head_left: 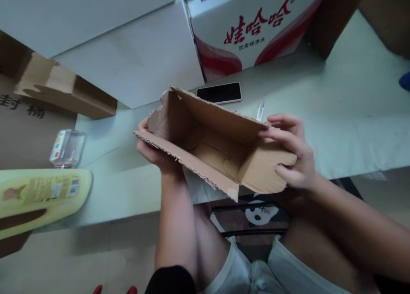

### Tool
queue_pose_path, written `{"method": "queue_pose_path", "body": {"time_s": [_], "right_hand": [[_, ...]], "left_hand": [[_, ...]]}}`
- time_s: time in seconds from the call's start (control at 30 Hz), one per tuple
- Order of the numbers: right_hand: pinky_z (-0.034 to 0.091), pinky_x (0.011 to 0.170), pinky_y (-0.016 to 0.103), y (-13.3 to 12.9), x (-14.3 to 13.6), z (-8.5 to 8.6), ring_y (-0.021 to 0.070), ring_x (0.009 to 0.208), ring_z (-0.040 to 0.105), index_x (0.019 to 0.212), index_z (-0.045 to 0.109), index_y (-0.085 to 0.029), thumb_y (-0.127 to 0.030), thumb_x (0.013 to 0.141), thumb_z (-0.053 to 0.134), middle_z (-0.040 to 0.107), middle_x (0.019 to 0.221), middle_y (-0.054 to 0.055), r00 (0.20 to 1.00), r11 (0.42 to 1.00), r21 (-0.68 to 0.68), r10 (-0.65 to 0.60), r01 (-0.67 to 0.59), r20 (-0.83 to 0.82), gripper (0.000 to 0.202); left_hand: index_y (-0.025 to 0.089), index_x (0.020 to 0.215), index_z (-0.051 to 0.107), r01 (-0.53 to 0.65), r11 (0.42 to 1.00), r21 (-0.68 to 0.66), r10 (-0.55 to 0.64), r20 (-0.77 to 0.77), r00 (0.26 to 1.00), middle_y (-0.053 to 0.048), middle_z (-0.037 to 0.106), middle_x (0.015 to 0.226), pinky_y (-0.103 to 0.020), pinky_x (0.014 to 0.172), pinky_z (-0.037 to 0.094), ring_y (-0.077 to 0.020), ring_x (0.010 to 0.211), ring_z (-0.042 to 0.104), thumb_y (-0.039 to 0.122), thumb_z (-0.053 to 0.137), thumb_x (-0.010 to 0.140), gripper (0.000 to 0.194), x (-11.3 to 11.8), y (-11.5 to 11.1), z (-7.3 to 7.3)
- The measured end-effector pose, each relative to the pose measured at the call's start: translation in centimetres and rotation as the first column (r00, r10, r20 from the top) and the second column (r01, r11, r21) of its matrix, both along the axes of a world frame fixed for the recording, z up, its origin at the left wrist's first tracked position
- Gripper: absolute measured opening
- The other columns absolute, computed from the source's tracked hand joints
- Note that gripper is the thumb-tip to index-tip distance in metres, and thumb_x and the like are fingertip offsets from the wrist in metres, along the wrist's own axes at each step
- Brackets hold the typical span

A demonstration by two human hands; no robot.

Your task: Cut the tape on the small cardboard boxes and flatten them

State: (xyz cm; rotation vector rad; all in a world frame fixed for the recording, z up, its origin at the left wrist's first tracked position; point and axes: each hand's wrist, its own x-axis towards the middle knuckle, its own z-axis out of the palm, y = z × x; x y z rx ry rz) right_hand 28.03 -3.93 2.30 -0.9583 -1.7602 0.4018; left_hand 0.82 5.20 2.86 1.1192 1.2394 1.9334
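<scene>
Brown cardboard box (215, 151) in both hands (153, 154) (297, 151)

From the head camera I see both of my arms reaching forward. The left forearm (176, 230) rises almost straight, and its left hand (158, 159) is in a grip, bent at the wrist (173, 172), with fingers mostly hidden from me. The right forearm (349, 217) comes slantwise from the lower right corner. There the right hand (301, 157) also grips, its fingers (283, 136) pointing to the left, the thumb (288, 174) lower and apart from them.
</scene>
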Motion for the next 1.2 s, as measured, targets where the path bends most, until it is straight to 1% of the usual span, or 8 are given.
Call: {"method": "queue_pose_path", "body": {"time_s": [0.13,0.3,0.53,0.67,0.83,1.0,1.1,1.2], "right_hand": [[0.05,0.107,0.055,0.1,0.1,-0.6,0.034,0.125,0.057,0.138,0.059,-0.032,-0.048,0.088,0.054,0.06,0.132,0.01,0.995,0.997,-0.028,0.065,-0.067,-0.081,0.052],[0.048,0.111,0.055,0.2,-0.6,-0.8,0.035,0.129,0.058,0.134,0.061,-0.028,-0.068,0.084,0.059,0.063,0.136,0.01,0.976,0.979,-0.147,0.113,-0.141,-0.184,0.064],[0.049,0.112,0.057,0.4,-1.6,-0.3,0.0353,0.137,0.055,0.139,0.058,-0.034,-0.057,0.085,0.066,0.058,0.148,0.008,0.922,0.937,-0.066,0.322,-0.343,-0.215,0.059],[0.051,0.11,0.054,-0.1,-2.8,-0.2,0.0323,0.131,0.059,0.136,0.06,-0.036,-0.06,0.086,0.067,0.063,0.138,0.005,0.933,0.966,-0.112,0.19,-0.234,-0.305,0.056],[0.061,0.092,0.044,0.1,-4.8,-1.3,0.024,0.105,0.069,0.134,0.058,-0.045,-0.059,0.09,0.063,0.069,0.121,0.001,0.907,0.977,-0.208,-0.041,-0.053,-0.42,0.046],[0.061,0.092,0.042,0.6,-5.8,-1.6,0.0186,0.104,0.07,0.144,0.04,-0.058,-0.032,0.092,0.067,0.067,0.124,-0.006,0.874,0.968,-0.23,-0.024,-0.102,-0.486,0.064],[0.06,0.096,0.043,0.5,-5.6,-1.1,0.0195,0.108,0.069,0.149,0.028,-0.06,-0.029,0.091,0.068,0.065,0.132,-0.006,0.88,0.978,-0.188,-0.01,-0.09,-0.474,0.077],[0.056,0.104,0.045,0.3,-5.2,-0.8,0.0223,0.116,0.066,0.14,0.052,-0.048,-0.029,0.094,0.062,0.066,0.128,-0.001,0.934,0.983,-0.176,-0.016,-0.05,-0.356,0.05]], "left_hand": [[0.013,0.077,0.066,-0.045,0.978,0.204,0.048,-0.008,0.999,-0.011,0.069,0.085,-0.041,0.092,0.051,-0.0217,0.091,0.067,0.026,0.037,0.091,0.034,0.8,-0.4,0.1],[0.02,0.068,0.061,-0.009,0.994,0.104,0.008,0.008,1.0,-0.01,0.066,0.087,-0.043,0.097,0.052,-0.0223,0.094,0.066,0.04,0.03,0.092,0.043,0.3,-0.7,0.0],[0.02,0.069,0.064,0.017,0.998,0.066,-0.015,-0.028,0.999,-0.01,0.068,0.089,-0.044,0.099,0.05,-0.0239,0.095,0.065,0.044,0.039,0.087,0.039,-1.1,-1.1,0.3],[0.02,0.068,0.064,0.041,0.995,0.095,-0.035,-0.067,0.997,-0.01,0.068,0.088,-0.043,0.099,0.05,-0.0234,0.096,0.065,0.039,0.035,0.092,0.042,-1.9,-1.3,0.0],[0.021,0.08,0.063,0.108,0.978,0.178,-0.076,-0.177,0.981,-0.007,0.065,0.09,-0.043,0.105,0.048,-0.0229,0.104,0.065,0.043,0.034,0.099,0.041,-2.6,-1.4,-1.0],[0.023,0.099,0.057,0.121,0.987,0.108,-0.097,-0.202,0.975,-0.008,0.068,0.103,-0.041,0.096,0.051,-0.0216,0.101,0.066,0.061,0.032,0.1,0.045,-2.5,-1.5,-1.3],[0.022,0.102,0.057,0.06,0.993,0.097,-0.029,-0.29,0.957,-0.007,0.066,0.102,-0.038,0.095,0.05,-0.0203,0.098,0.065,0.068,0.036,0.097,0.051,-2.5,-1.4,-1.5],[0.021,0.107,0.057,0.011,0.996,0.093,0.019,-0.321,0.947,-0.005,0.064,0.101,-0.034,0.095,0.05,-0.0186,0.098,0.064,0.062,0.058,0.09,0.044,-2.3,-1.1,-1.7]]}}
